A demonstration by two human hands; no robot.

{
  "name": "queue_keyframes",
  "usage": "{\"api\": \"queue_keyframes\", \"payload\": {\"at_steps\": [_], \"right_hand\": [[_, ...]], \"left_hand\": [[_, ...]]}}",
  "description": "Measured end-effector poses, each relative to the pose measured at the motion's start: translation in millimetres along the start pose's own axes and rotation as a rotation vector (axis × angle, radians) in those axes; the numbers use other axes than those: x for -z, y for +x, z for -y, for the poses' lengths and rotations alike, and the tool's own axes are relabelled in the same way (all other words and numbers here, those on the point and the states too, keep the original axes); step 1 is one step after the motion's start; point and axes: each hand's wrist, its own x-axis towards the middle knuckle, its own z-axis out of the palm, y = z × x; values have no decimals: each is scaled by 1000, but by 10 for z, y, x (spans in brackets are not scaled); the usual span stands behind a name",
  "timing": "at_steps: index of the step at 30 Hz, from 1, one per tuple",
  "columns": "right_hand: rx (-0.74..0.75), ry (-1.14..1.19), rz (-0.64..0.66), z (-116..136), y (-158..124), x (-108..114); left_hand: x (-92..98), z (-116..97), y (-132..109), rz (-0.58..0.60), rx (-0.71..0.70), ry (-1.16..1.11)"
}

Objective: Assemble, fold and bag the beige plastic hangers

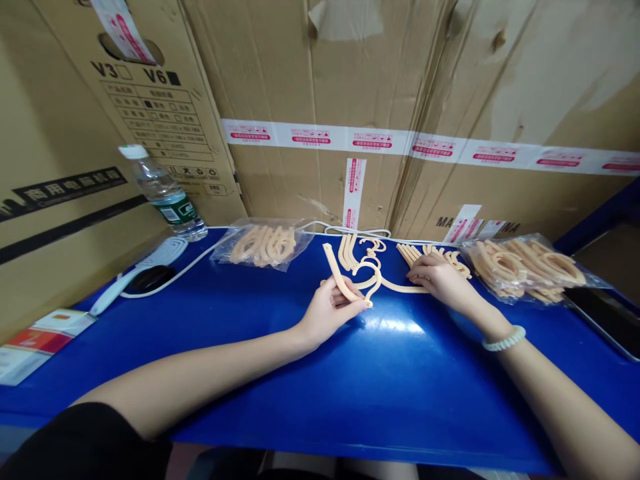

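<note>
My left hand (330, 310) is closed on a partly assembled beige plastic folding hanger (339, 275), pinching it where the curved hook and a slanted arm meet. Behind it lie several loose hooks (373, 247) and hanger arms (347, 252). Farther right, my right hand (440, 283) has its fingers drawn together at a row of straight hanger arms (407, 253), with more curved parts (445, 253) just behind. What its fingertips grip is hidden. A single pale arm (403, 288) lies on the table between my hands.
The blue table (310, 393) holds bagged hanger parts at left (265, 243) and right (525, 263). A water bottle (167, 193), hairbrush (140, 270), small printed box (43, 343) and white cable (180, 283) are at left. A dark phone-like device (605, 323) lies right. Cardboard boxes (320, 80) wall the back.
</note>
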Motion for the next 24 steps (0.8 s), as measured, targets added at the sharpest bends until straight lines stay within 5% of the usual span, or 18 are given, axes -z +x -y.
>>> {"api": "queue_keyframes", "payload": {"at_steps": [9, 16, 24], "right_hand": [[-327, 382, -490, 445, 53, 205], [-573, 1044, -520, 857, 73, 301], [-860, 1580, -322, 1064, 51, 41]], "left_hand": [[9, -8, 3, 3, -3, 20], [13, -7, 8, 5, 4, 17], [27, 56, 17, 20, -29, -12]]}}
